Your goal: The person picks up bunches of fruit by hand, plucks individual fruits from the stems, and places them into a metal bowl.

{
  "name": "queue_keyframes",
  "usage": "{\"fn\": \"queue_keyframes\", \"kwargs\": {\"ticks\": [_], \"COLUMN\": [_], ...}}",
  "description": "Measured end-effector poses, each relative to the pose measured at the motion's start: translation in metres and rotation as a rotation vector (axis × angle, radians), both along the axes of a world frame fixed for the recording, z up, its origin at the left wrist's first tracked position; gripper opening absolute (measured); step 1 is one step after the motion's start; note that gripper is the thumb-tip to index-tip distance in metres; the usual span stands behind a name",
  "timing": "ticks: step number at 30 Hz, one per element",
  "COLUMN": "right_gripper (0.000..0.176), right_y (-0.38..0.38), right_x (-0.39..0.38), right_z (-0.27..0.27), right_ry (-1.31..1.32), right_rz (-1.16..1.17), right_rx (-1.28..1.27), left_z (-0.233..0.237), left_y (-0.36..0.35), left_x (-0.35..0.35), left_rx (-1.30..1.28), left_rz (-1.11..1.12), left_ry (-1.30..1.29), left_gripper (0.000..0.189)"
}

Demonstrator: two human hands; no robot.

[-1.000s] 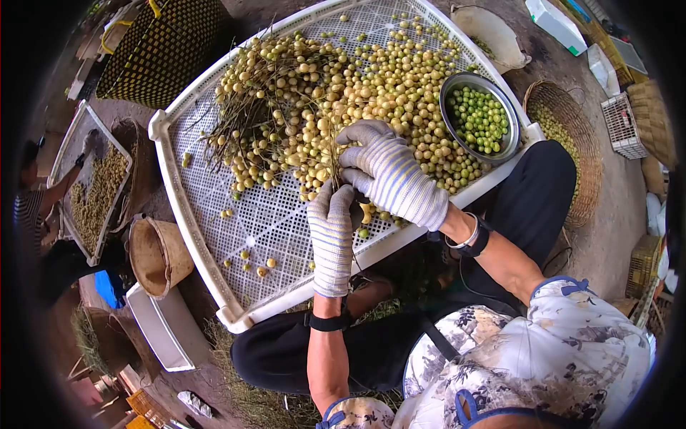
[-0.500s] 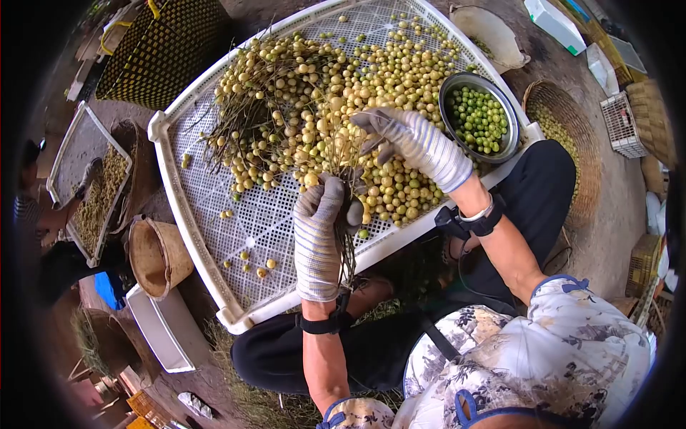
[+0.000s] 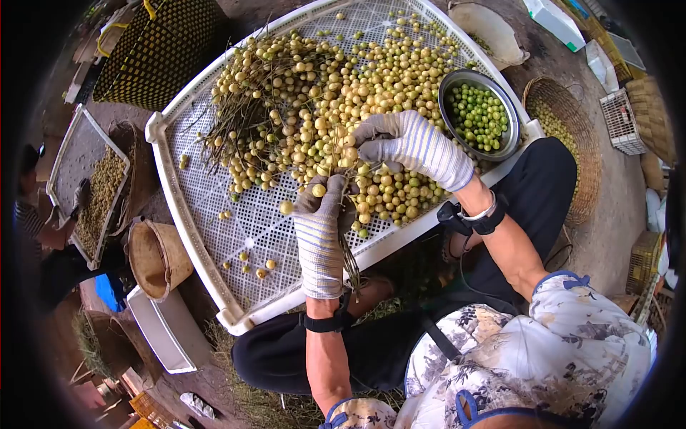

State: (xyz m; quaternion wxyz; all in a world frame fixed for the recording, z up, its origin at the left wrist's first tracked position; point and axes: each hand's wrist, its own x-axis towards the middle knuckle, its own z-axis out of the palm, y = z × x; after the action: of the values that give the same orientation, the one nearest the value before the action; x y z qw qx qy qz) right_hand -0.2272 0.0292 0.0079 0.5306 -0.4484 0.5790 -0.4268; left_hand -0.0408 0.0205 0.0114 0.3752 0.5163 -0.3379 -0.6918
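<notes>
My left hand [image 3: 319, 232], in a striped grey-fingered glove, is closed around a bundle of thin fruit stems [image 3: 349, 263] whose ends hang below my fist. One yellow fruit [image 3: 319, 190] shows against its fingertips. In a matching glove, my right hand [image 3: 414, 146] pinches at small round yellow fruits [image 3: 349, 154] on the upper part of the stems. Both hands are over a white perforated tray [image 3: 207, 232]. Loose yellow fruits [image 3: 400, 79] spread across it, and a heap of fruit still on twigs [image 3: 250, 93] lies at its upper left.
A metal bowl of green fruits [image 3: 480, 118] sits on the tray's right side. Beyond it stands a wicker basket [image 3: 582, 143] with more fruit. To the left are a tan bucket [image 3: 158, 259], a black-and-yellow woven basket [image 3: 161, 53] and another person [image 3: 32, 207] at a second tray [image 3: 68, 154].
My right hand's fingers have closed at the fruits near the stems, after being apart. A yellow fruit now appears in the air or on the tray just left of my left hand.
</notes>
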Motion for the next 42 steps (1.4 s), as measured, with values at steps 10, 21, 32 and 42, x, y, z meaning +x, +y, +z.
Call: {"fn": "queue_keyframes", "kwargs": {"ticks": [10, 21, 32, 42], "right_gripper": [0.02, 0.034, 0.028, 0.038], "right_y": [0.008, 0.013, 0.014, 0.013], "right_x": [0.017, -0.004, 0.019, 0.019], "right_z": [-0.012, -0.034, -0.025, -0.049], "right_ry": [-0.437, -0.289, -0.384, -0.489], "right_rz": [-0.222, -0.311, 0.08, -0.175], "right_rx": [-0.057, -0.199, -0.069, -0.197], "left_z": [-0.003, 0.005, 0.0, 0.002], "left_y": [-0.001, -0.006, -0.009, -0.003], "left_x": [0.004, 0.017, 0.012, 0.014], "left_rx": [0.046, 0.065, 0.036, 0.016], "left_rz": [-0.112, -0.096, -0.156, -0.125], "left_ry": [0.089, 0.093, -0.045, -0.003], "left_gripper": [0.015, 0.015, 0.014, 0.014]}}
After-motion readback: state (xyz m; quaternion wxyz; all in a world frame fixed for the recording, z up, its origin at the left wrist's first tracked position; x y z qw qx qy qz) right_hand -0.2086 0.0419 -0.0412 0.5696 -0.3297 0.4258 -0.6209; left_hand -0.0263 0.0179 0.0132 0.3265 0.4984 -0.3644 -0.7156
